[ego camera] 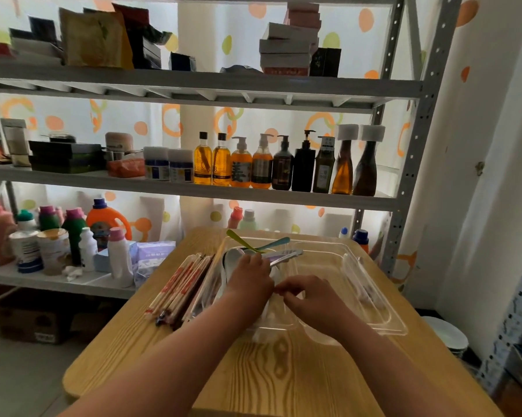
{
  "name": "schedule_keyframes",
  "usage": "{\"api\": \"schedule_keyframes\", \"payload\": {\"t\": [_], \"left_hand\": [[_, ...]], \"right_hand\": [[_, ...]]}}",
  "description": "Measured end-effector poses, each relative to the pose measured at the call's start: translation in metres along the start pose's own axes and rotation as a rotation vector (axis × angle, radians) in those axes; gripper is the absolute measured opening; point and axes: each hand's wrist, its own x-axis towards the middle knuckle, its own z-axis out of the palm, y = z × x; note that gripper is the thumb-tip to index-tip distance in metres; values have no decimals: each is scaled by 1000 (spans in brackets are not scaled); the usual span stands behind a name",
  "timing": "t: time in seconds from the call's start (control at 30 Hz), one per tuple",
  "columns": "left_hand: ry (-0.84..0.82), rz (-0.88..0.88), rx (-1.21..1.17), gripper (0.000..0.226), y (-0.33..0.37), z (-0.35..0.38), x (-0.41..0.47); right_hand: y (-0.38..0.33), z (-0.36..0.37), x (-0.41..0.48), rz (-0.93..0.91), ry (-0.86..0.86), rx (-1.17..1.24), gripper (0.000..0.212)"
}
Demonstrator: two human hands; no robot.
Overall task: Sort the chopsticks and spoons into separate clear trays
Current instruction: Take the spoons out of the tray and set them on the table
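Note:
Two clear trays stand side by side on the wooden table. The left tray holds several spoons, among them a green spoon, a teal spoon and a white spoon. A pile of chopsticks, some in red-and-white paper sleeves, lies left of it. The right tray holds a few wrapped chopsticks along its right side. My left hand is over the left tray, gripping metal utensils. My right hand pinches something small between the trays; what it is stays hidden.
A grey metal shelf rack stands behind the table with bottles, boxes and detergent jugs. White bottles and a tissue pack sit close to the table's left edge. White plates are stacked on the floor at right.

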Motion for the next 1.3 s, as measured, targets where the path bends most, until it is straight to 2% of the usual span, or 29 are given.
{"api": "schedule_keyframes", "payload": {"t": [0.23,0.4,0.57,0.77,0.97,1.1,1.3], "left_hand": [[-109,20,115,67,6,6,17],[-186,-83,-50,54,6,10,22],[-192,-96,-106,59,8,12,23],[-205,-261,-178,58,9,24,23],[-135,-326,-128,47,5,11,20],[-119,-290,-32,27,6,3,13],[79,-199,-65,20,-6,-12,4]], "right_hand": [[0,-2,-3,17,48,14,22],[-1,-3,-3,20,67,39,23],[-5,2,-3,20,17,43,25],[-8,6,-3,47,13,36,25],[-5,7,-3,64,11,48,26],[-3,9,-4,84,9,66,25],[-6,5,-6,118,6,99,23]]}}
